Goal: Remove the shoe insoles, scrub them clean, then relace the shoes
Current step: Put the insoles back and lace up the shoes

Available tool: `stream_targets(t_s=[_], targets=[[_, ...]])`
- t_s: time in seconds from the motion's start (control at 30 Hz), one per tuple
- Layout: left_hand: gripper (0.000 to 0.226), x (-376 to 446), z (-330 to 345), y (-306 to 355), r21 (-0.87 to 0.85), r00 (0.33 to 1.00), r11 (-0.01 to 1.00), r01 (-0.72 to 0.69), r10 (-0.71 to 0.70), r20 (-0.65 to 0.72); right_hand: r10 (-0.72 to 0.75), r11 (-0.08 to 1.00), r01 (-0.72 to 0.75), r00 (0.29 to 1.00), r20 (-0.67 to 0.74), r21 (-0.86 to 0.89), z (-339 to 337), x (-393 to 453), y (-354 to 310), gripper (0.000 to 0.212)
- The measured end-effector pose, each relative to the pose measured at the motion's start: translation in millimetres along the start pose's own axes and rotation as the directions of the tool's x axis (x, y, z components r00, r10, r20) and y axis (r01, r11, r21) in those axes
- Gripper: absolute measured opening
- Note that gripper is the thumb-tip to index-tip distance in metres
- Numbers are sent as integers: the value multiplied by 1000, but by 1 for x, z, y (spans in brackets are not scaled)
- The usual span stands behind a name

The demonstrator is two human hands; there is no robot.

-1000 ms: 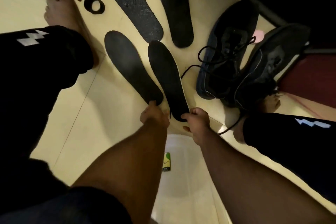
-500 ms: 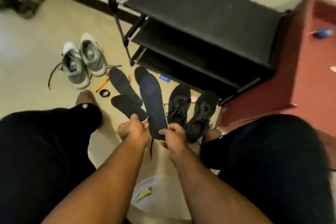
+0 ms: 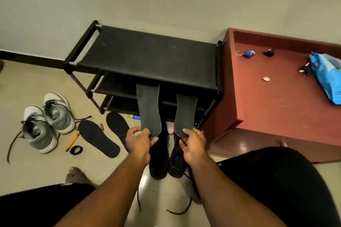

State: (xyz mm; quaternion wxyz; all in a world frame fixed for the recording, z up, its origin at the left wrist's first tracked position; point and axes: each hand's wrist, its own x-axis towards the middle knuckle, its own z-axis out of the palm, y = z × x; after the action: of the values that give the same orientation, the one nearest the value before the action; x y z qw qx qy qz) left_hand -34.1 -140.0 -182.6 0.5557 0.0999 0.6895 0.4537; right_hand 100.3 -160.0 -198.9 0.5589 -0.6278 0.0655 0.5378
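My left hand (image 3: 140,141) pinches the heel end of a dark grey insole (image 3: 149,108) and holds it upright. My right hand (image 3: 193,143) grips a second dark grey insole (image 3: 186,112) the same way, a little to the right. Both insoles stand raised above a pair of black shoes (image 3: 167,158) on the floor, whose loose black laces (image 3: 177,212) trail toward me. Two more black insoles (image 3: 98,138) lie flat on the floor to the left.
A black three-shelf shoe rack (image 3: 147,57) stands against the wall behind the insoles. A red-brown low cabinet (image 3: 276,97) at right carries a blue bag (image 3: 326,77) and small items. Grey-white sneakers (image 3: 46,120), an orange pen (image 3: 72,140) and a black ring (image 3: 76,150) lie left.
I have lifted both insoles off the floor and stood them upright, one in each hand. The head view has risen and tilted up, bringing the rack, wall and cabinet into sight.
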Motion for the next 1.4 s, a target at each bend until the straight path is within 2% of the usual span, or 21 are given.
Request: stream_targets(t_s=[0.17,0.63,0.8,0.93,1.03,1.17,1.3,1.4], targets=[[23,35,49,-26,49,999,998,32,-33,1,22,999,-18,996,-82,44,7,58,9,21],[24,103,148,-30,20,994,999,48,-49,97,-2,956,21,998,-64,293,31,152,-5,20],[26,111,160,-41,-6,998,999,31,-31,63,6,934,23,997,-81,357,40,165,-11,17],[38,108,164,-48,-8,999,999,-41,41,9,30,926,9,995,-99,377,42,163,-8,12],[44,98,161,-48,-20,998,998,-65,65,-8,66,916,-14,991,-116,401,40,155,0,32],[38,94,133,-52,1,999,999,-35,35,-41,94,919,-33,986,-136,393,43,139,19,40],[34,97,85,-52,-1,999,999,42,-42,-33,97,935,-56,990,-101,350,55,118,36,28],[35,108,53,-50,40,996,995,89,-88,-34,7,926,40,992,-123,375,57,119,25,17]])
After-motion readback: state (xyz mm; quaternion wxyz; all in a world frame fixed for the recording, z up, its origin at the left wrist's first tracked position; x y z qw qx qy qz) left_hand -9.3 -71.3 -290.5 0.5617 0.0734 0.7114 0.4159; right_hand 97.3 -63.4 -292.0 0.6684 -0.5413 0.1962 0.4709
